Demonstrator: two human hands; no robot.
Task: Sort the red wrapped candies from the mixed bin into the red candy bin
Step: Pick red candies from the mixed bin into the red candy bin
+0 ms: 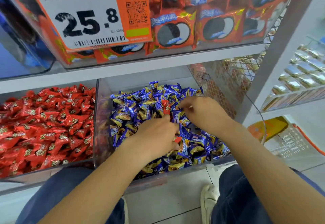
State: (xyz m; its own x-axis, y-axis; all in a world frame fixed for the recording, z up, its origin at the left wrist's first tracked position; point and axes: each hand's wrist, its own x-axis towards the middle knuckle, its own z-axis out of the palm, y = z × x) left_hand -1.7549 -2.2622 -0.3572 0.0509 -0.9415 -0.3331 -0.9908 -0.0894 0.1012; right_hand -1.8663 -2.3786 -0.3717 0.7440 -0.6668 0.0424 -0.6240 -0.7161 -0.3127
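The left hand point(156, 134) lies knuckles-up in the clear plastic mixed bin point(219, 162), its fingers curled down into the heap of blue-and-gold wrapped candies point(198, 144); a bit of red wrapper point(178, 139) shows by its fingertips, but whether it grips that piece cannot be told. The right hand point(202, 113) reaches in from the right with fingers bent, their tips touching the blue wrappers; what it pinches, if anything, cannot be told. Between the two hands, just above the left one, a red wrapped candy point(165, 107) stands up among the blue ones. To the left, wall to wall with the mixed bin, the clear red candy bin point(52, 170) is heaped with red wrapped candies point(44, 127). On the shelf above, a clear box holds orange cookie packets point(173, 30) behind an orange-and-white price tag point(84, 13). Dark blue trouser legs point(237, 197) and a white shoe point(208, 204) show below.
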